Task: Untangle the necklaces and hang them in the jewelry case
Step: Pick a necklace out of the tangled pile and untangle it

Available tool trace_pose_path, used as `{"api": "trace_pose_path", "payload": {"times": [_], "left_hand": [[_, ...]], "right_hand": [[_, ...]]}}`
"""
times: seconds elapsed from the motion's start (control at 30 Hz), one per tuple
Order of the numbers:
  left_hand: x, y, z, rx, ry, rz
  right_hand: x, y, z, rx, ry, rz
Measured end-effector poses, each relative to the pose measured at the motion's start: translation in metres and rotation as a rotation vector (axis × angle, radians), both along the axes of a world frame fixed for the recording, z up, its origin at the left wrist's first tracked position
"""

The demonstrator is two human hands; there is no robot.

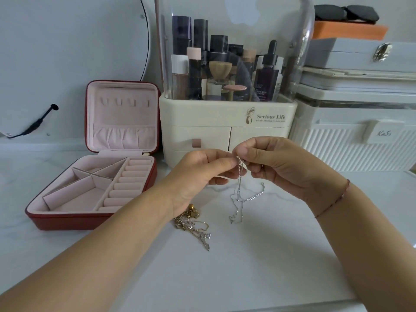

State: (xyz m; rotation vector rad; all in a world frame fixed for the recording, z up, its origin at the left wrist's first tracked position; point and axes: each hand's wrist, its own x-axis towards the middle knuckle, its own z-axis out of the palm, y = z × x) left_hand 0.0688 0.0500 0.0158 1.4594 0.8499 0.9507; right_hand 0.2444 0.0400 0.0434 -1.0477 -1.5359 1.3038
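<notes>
Both hands, left hand and right hand, pinch the silver necklace in their fingers, lifting it above the desk so its tangles hang free.

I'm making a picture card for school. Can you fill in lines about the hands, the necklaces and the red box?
left hand: pinches the silver necklace near its top
right hand: pinches the same chain, close beside the left
silver necklace: hangs from both hands, lower end seems to rest on the table
tangled heap: mostly gold chains, on the table by the left wrist
jewelry case: red, open, left of the hands
lid hooks: nothing hangs on them
</notes>
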Motion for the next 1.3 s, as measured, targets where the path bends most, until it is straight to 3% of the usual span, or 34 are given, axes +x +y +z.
{"api": "trace_pose_path", "payload": {"times": [0.2,0.53,0.73,1.0,1.17,1.3], "left_hand": [[0.0,-0.001,0.0,-0.007,-0.04,-0.039],[-0.002,0.008,-0.002,-0.005,-0.105,0.149],[-0.002,0.01,-0.003,-0.054,-0.115,0.085],[0.0,0.01,-0.005,-0.069,-0.18,0.042],[0.0,0.01,-0.005,-0.109,-0.285,0.019],[0.001,0.011,-0.007,-0.079,-0.267,0.018]], "right_hand": [[0.002,0.003,-0.002,0.0,0.002,-0.015],[0.003,0.002,0.0,0.047,-0.132,-0.114],[0.003,0.003,-0.003,0.056,-0.159,-0.133],[0.007,0.005,-0.005,-0.04,-0.047,0.005],[0.004,0.004,-0.004,-0.03,-0.024,-0.002],[0.002,0.004,-0.004,-0.032,-0.023,-0.011]]}}
